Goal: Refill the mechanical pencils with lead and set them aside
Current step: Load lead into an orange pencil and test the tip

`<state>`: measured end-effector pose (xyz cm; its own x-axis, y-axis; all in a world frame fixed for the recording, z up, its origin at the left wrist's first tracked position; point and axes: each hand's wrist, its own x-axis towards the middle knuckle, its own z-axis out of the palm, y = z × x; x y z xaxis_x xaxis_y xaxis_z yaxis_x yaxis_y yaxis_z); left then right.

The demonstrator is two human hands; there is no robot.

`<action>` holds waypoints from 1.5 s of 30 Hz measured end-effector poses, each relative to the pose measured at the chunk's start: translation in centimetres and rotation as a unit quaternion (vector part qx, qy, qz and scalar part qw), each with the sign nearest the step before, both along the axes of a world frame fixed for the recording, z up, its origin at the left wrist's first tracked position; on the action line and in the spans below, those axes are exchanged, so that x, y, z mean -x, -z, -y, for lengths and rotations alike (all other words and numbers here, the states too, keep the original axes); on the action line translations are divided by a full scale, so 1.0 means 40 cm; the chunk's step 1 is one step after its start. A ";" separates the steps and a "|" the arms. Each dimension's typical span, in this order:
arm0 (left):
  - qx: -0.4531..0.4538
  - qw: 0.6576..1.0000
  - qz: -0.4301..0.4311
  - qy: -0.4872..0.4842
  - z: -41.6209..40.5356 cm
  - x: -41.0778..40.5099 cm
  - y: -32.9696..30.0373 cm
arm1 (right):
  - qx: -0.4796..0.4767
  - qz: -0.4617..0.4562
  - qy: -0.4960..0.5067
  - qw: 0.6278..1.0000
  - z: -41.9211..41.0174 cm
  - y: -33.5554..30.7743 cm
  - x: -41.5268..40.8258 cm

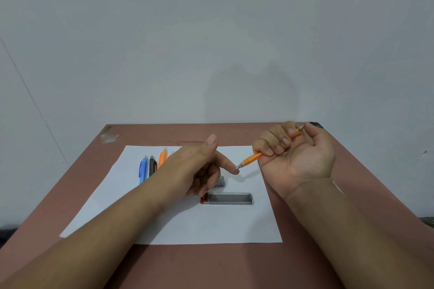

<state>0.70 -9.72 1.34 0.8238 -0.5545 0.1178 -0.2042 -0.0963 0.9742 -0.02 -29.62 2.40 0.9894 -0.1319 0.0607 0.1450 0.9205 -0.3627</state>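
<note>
Right hand (293, 148) grip closed around slim orange plastic mechanical pencil (251, 159), centre-right; left hand (204, 166) empty, forefinger touching its tip.

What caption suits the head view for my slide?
Right hand grips an orange mechanical pencil, its tip against the left hand index finger.

R hand (298, 155) grips orange pencil (251, 159), tip seemingly touching L forefinger (226, 163).

You have four pencils: blue (142, 169), black (152, 166), orange (162, 158), and another orange (252, 157); two lead cases (227, 198), (220, 182); one paper sheet (187, 225).
</note>
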 end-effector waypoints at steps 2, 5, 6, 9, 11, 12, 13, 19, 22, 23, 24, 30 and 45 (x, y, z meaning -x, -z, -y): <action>0.004 1.000 0.000 0.003 0.000 0.000 -0.001 | 0.000 -0.001 -0.001 1.000 0.001 -0.001 0.001; 0.006 1.000 0.002 0.005 -0.001 0.000 -0.001 | 0.001 -0.004 -0.005 1.000 0.002 -0.004 0.002; 0.007 1.000 0.002 0.005 0.000 0.001 0.000 | 0.000 -0.003 -0.007 1.000 0.002 -0.005 0.002; 0.024 1.000 0.006 -0.002 0.000 0.002 0.002 | 0.002 -0.001 -0.007 1.000 0.001 -0.005 0.003; 0.013 0.999 0.028 -0.007 -0.005 0.000 0.002 | 0.004 0.000 -0.008 1.000 0.002 -0.004 0.004; 0.002 0.999 0.041 0.001 -0.007 0.001 0.000 | 0.004 0.000 -0.008 1.000 0.002 -0.004 0.003; -0.001 0.999 0.047 0.007 -0.009 0.002 -0.003 | 0.005 0.000 -0.008 1.000 0.002 -0.003 0.003; 0.001 1.000 0.012 -0.010 0.000 0.001 0.000 | 0.007 -0.001 -0.006 1.000 0.002 -0.003 0.001; -0.007 1.000 0.020 -0.017 0.002 0.003 0.003 | 0.004 -0.003 -0.004 1.000 0.004 -0.004 0.002; -0.007 1.000 0.019 -0.018 0.001 0.004 0.003 | 0.003 -0.003 -0.003 1.000 0.005 -0.005 0.002; -0.007 1.000 0.018 -0.018 0.001 0.005 0.003 | 0.003 -0.004 -0.002 1.000 0.005 -0.005 0.002; 0.000 1.000 0.024 -0.007 0.001 0.008 -0.003 | 0.000 -0.005 -0.002 1.000 0.005 -0.004 0.001; -0.022 0.998 0.052 -0.007 -0.002 0.005 0.000 | -0.006 -0.010 -0.006 1.000 0.003 -0.006 0.005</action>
